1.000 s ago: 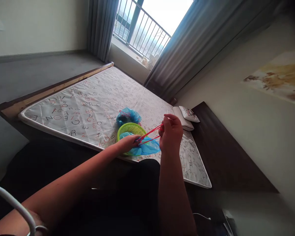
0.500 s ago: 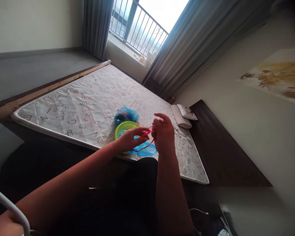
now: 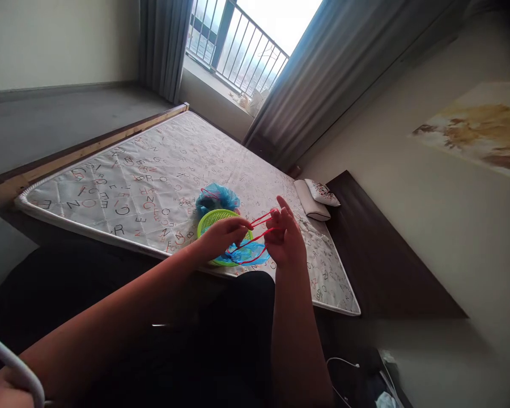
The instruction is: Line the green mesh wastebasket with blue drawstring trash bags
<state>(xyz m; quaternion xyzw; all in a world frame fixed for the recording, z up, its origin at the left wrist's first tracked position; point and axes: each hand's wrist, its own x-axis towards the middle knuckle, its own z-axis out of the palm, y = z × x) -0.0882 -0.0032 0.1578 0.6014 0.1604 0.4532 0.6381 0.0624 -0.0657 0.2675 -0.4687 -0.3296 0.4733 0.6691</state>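
Observation:
A red string (image 3: 261, 235) is stretched in strands between my two hands. My left hand (image 3: 223, 235) pinches one strand at its fingertips. My right hand (image 3: 285, 238) has strands looped about its curled fingers, with one finger pointing up. Below them, a green plastic basket (image 3: 219, 215) sits near the mattress edge, partly hidden by my left hand. Blue plastic film (image 3: 255, 253) lies in and over the basket, under the string. Just behind it rests a bunched blue plastic bag (image 3: 219, 198) with a red string on it.
The lettered mattress (image 3: 123, 187) spreads ahead on a wooden bed frame (image 3: 89, 136). Pillows (image 3: 314, 201) lie by the dark headboard (image 3: 378, 255) at right. A white cable (image 3: 15, 362) crosses the lower left corner. Grey curtains (image 3: 323, 73) flank the railed window.
My hands have drawn apart slightly, and the red string between them is now spread into longer, tauter strands. The basket and the bunched bag have stayed in place.

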